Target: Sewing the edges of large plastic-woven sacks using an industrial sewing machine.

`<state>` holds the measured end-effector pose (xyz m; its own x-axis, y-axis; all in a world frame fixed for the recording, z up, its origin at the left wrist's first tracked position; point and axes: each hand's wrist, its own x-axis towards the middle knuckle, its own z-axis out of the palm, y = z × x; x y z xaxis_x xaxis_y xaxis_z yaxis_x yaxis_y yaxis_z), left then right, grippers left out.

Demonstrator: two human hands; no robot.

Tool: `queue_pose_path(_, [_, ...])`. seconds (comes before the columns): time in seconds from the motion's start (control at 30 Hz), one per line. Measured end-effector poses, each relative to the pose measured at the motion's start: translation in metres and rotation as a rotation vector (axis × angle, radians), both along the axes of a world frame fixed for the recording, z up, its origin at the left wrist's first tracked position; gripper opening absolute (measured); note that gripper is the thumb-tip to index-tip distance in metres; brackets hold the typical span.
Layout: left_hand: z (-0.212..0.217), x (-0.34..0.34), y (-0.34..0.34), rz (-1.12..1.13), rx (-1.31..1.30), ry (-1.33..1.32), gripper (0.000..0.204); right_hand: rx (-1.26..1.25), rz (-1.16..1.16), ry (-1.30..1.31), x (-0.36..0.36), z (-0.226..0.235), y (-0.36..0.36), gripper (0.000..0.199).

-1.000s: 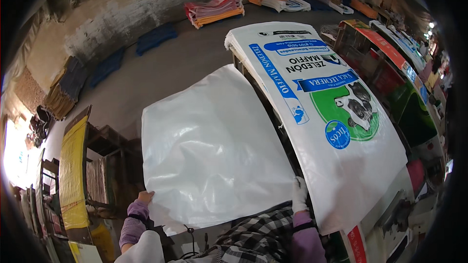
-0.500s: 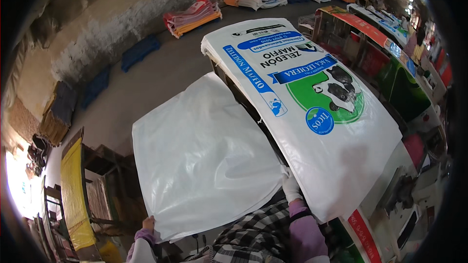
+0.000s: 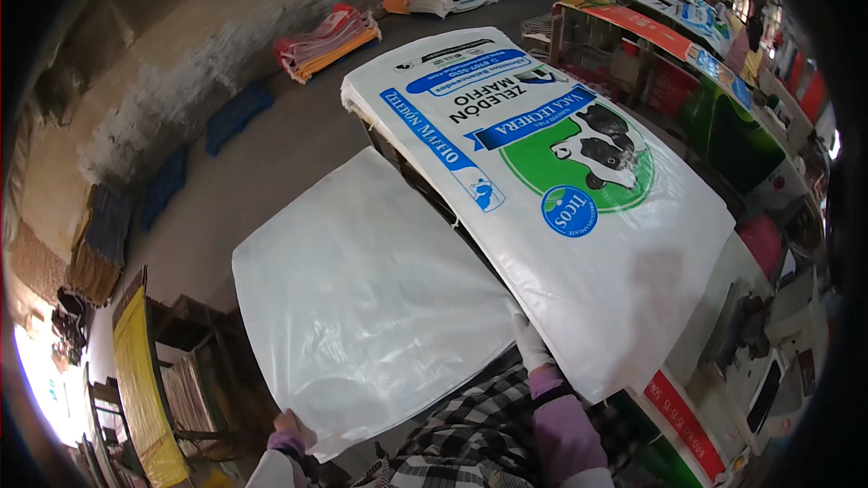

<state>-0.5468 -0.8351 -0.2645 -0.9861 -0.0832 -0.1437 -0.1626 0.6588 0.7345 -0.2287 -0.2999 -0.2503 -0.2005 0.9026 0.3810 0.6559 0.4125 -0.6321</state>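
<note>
Head view: left fingers, gloved right fingers tight on glossy, rippled white sheet

On the right, one table carries a printed white bag. On the floor there lie blue bundles and, farther, piled red bags.

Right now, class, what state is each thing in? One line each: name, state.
White sheet: spread out, lightly wrinkled
Left hand: bare, gripping sheet's near-left corner
Right hand: gloved, at sheet's right edge; grip unclear
Printed sack: laid out, printed side up
Red-topped pile: stacked
Yellow cover: draped
</note>
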Motion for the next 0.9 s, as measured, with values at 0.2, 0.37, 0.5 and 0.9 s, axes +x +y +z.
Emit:
queue_pose_path(0.2, [0.015, 0.042, -0.034, -0.151, -0.170, -0.271, 0.032, -0.413, 0.023, -0.030, 0.041, -0.031, -0.007, 0.051])
queue_pose_path(0.37, [0.015, 0.060, -0.008, 0.008, -0.320, -0.228, 0.033, -0.200, -0.031, 0.010, 0.040, -0.027, -0.013, 0.059])
queue_pose_path(0.5, [-0.009, 0.027, -0.022, 0.067, 0.110, -0.256, 0.033, 0.065, -0.041, -0.486, 0.039, -0.018, -0.011, 0.056])
queue_pose_path(0.9, [0.040, 0.060, 0.023, -0.060, -0.380, -0.204, 0.033, 0.050, -0.015, -0.616, 0.041, -0.042, -0.019, 0.050])
